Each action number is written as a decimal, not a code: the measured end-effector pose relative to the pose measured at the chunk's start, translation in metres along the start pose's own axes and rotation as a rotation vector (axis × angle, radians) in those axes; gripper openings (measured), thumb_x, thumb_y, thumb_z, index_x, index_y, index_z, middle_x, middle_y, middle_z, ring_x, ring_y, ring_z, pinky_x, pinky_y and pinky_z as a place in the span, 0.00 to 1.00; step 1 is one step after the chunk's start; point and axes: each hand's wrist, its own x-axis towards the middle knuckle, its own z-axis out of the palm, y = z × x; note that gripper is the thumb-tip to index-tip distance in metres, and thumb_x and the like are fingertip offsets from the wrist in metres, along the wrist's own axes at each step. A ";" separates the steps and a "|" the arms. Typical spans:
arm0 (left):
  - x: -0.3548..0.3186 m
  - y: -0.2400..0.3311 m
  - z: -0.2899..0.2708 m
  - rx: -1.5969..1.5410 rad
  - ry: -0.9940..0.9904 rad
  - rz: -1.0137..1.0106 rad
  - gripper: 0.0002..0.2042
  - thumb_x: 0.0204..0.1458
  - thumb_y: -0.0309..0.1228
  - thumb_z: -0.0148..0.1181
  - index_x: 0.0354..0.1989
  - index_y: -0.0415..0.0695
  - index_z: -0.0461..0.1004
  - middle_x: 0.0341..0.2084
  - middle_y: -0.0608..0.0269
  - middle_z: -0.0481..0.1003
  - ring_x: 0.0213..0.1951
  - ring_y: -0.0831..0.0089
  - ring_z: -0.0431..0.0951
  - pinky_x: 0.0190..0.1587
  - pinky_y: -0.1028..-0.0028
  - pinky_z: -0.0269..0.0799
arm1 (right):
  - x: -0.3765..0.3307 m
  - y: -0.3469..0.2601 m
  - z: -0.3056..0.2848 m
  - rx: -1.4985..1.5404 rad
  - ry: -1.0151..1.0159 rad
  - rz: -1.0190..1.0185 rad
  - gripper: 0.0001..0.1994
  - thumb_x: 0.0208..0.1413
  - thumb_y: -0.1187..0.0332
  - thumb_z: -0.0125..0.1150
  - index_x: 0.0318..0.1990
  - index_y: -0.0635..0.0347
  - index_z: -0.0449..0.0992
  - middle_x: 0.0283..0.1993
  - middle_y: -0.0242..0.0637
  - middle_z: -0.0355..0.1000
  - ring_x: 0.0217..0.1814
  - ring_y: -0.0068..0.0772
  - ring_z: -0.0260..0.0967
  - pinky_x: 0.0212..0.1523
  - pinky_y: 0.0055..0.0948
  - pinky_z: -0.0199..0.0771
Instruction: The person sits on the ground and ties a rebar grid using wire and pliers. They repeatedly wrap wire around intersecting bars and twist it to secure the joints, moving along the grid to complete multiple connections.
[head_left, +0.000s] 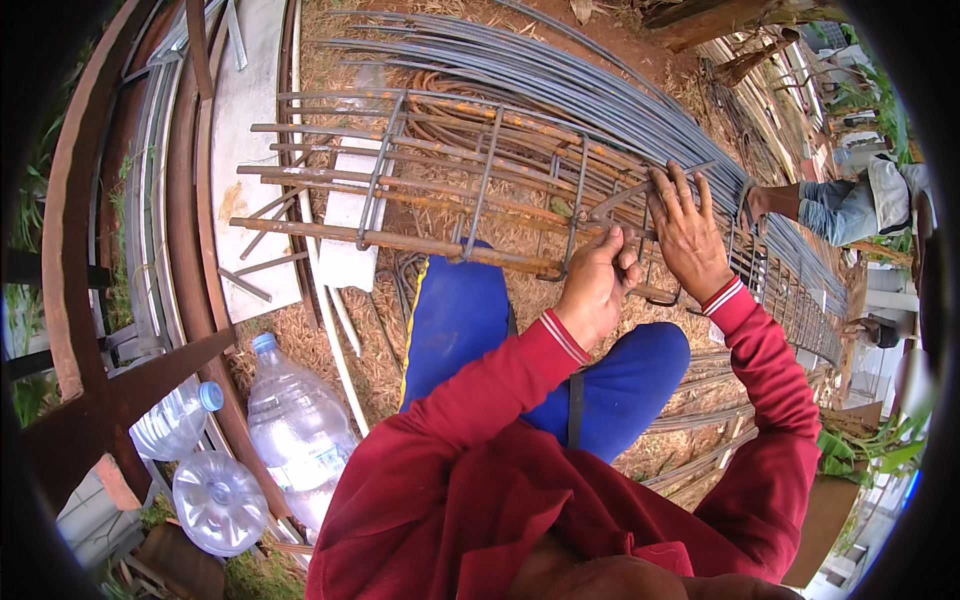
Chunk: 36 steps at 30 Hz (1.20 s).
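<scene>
A long cage of rusty steel reinforcing bars (440, 243), joined by square stirrups (480, 175), lies across in front of my knees. My left hand (597, 285) is closed at the cage's near bar, thumb against curled fingers; what it pinches, if anything, is hidden. To its right, my right hand (690, 235) rests over the cage with its fingers stretched out. Under those fingers runs a slim rusty metal piece (622, 203), its kind unclear.
A bundle of grey rebar (590, 85) lies beyond the cage. Large clear plastic bottles (295, 425) stand at my left, beside a brown metal frame (75, 210). A white board (250, 150) lies near the cage's left end. Another person's leg (835, 205) shows at the right.
</scene>
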 end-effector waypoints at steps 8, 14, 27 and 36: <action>0.002 0.000 -0.007 -0.121 -0.115 -0.049 0.09 0.66 0.38 0.51 0.43 0.46 0.70 0.19 0.74 0.63 0.24 0.78 0.64 0.30 0.77 0.61 | 0.016 0.009 -0.013 -0.061 0.108 -0.132 0.21 0.56 0.64 0.52 0.57 0.60 0.74 0.66 0.43 0.60 0.74 0.43 0.52 0.74 0.47 0.48; -0.004 -0.002 0.003 0.020 0.017 0.080 0.11 0.67 0.40 0.51 0.42 0.44 0.70 0.24 0.70 0.69 0.28 0.77 0.69 0.32 0.77 0.64 | 0.026 0.032 -0.026 0.175 0.006 -0.295 0.10 0.49 0.69 0.56 0.39 0.60 0.77 0.43 0.38 0.70 0.50 0.39 0.69 0.49 0.35 0.71; 0.018 -0.019 -0.029 0.182 0.052 0.085 0.27 0.63 0.52 0.53 0.51 0.36 0.68 0.45 0.54 0.74 0.48 0.68 0.75 0.54 0.67 0.71 | -0.029 -0.007 -0.008 1.528 -0.795 0.501 0.23 0.64 0.55 0.59 0.23 0.66 0.74 0.16 0.35 0.68 0.17 0.24 0.67 0.19 0.28 0.68; 0.052 -0.022 -0.012 -0.189 -0.109 0.215 0.32 0.61 0.49 0.57 0.67 0.43 0.58 0.60 0.59 0.68 0.65 0.65 0.64 0.67 0.63 0.58 | 0.039 0.061 -0.026 1.371 -1.250 0.204 0.26 0.65 0.52 0.55 0.32 0.74 0.73 0.22 0.44 0.74 0.20 0.34 0.75 0.18 0.31 0.77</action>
